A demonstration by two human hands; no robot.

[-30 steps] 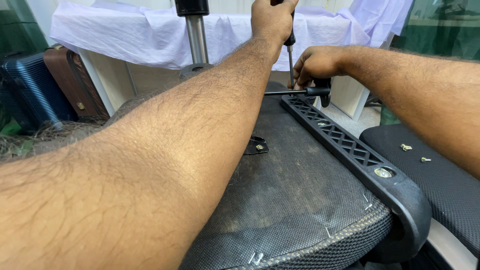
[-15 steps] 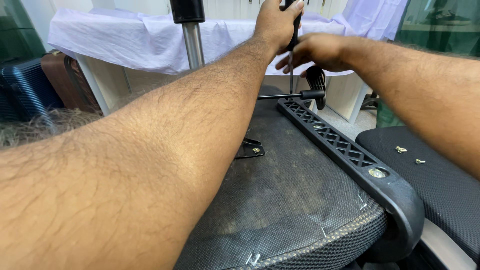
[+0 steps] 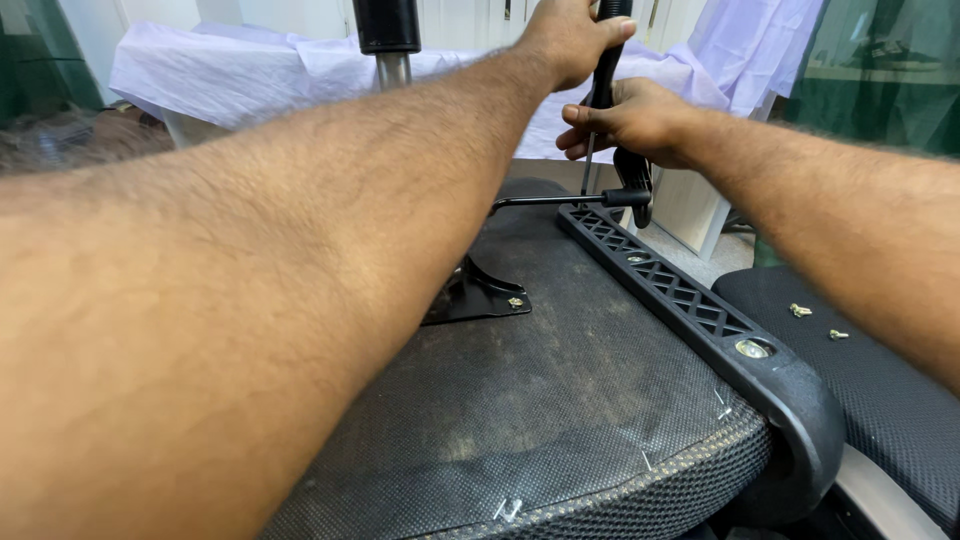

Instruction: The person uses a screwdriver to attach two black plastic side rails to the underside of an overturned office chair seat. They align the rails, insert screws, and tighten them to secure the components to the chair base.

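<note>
The left hand [image 3: 565,35] reaches far forward over the upturned chair seat [image 3: 540,400] and its fingers [image 3: 600,35] are wrapped tight round the black handle of a screwdriver [image 3: 603,70], fully closed on it, with the thumb side toward the top of the view. The screwdriver stands nearly upright, its thin shaft running down to the far end of the black plastic armrest bracket [image 3: 690,300], which lies along the right edge of the seat's underside. The right hand [image 3: 635,120] sits just below the left, its fingers [image 3: 580,125] curled loosely about the lower handle and shaft, touching the tool; whether they grip it firmly I cannot tell. A thin black lever [image 3: 560,200] juts sideways from the bracket's far end, just under the right hand. Near the seat's middle, a black metal plate [image 3: 480,300] carries the gas-lift column [image 3: 390,40] upward. To the right, on a second dark mesh cushion [image 3: 850,370], lie two small brass-coloured screws [image 3: 815,322], well apart from both hands.
</note>
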